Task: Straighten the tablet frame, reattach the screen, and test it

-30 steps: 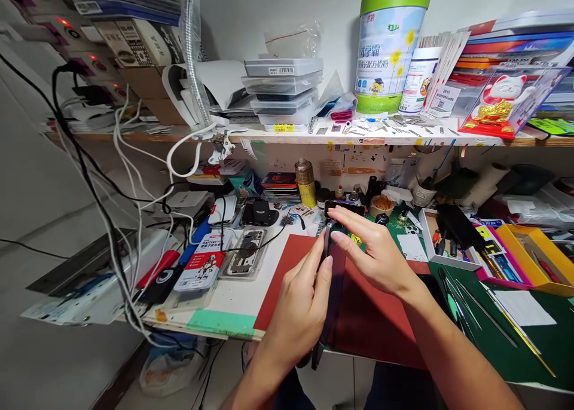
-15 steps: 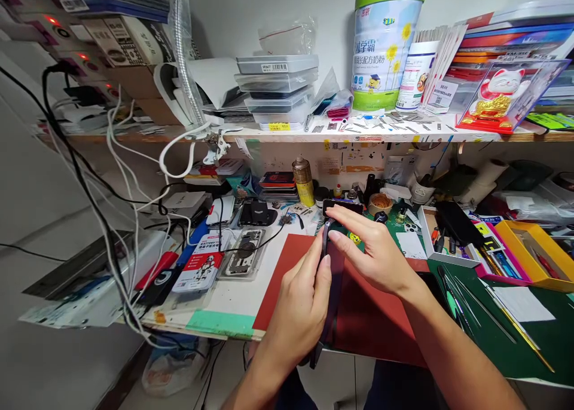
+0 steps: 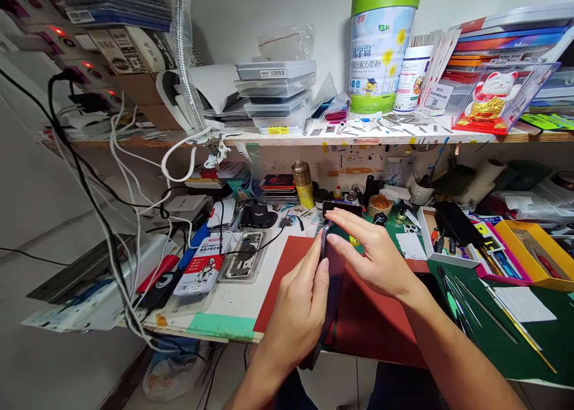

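My left hand [image 3: 298, 302] is closed around a dark, slim smartphone [image 3: 326, 314], held nearly edge-on above a red-brown mat [image 3: 376, 320]. The thumb lies along its near right side, and the left fingers are behind it. At the phone's top end, my right hand [image 3: 372, 248] reaches across with fingers stretched out and together. Its fingertips touch or nearly touch the top edge, while the thumb is apart from them by the upper side. The phone's faces are mostly hidden by the hands and the steep angle.
Left of the mat lie an opened phone [image 3: 244, 254] in a clear tray and a battery pack box [image 3: 201, 269]. Tweezers [image 3: 457, 302] and a white tool tray [image 3: 448, 251] sit to the right. Behind stands a spray can [image 3: 303, 183] under a loaded shelf [image 3: 359, 136].
The view has shifted slightly. The phone's lower end tilts a little differently, and the right fingers have moved very slightly at its top. Both hands keep nearly the same pose.
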Motion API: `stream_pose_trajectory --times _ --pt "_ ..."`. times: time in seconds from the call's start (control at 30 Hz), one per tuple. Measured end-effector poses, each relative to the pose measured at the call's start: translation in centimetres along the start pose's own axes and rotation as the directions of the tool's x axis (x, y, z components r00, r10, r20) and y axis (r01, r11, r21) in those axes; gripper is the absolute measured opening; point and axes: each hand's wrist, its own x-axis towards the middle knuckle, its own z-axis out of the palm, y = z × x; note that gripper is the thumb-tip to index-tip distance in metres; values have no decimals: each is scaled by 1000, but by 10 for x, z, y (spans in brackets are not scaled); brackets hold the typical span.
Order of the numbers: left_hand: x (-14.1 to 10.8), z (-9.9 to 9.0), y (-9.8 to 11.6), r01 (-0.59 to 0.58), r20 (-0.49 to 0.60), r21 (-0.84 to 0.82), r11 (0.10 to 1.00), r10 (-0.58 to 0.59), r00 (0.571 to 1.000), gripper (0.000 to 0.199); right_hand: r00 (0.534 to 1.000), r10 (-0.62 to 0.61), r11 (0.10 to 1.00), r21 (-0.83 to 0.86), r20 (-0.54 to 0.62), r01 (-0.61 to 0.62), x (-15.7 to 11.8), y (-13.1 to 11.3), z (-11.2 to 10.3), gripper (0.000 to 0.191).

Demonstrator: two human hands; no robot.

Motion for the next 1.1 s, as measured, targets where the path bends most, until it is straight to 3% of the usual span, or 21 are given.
stream_pose_trajectory --times 0.7,0.93,1.1 --pt "-5 -3 -4 40 -17 -56 998 -41 999 50 999 34 999 -25 -23 -35 -2 -10 2 33" --pt "-10 0 -7 170 -96 -174 970 -188 977 47 995 36 992 -113 -96 -47 -10 -20 12 32" --pt "-13 -1 -10 211 -142 -243 947 -250 958 44 996 21 989 -147 -88 -34 -14 -26 17 36"
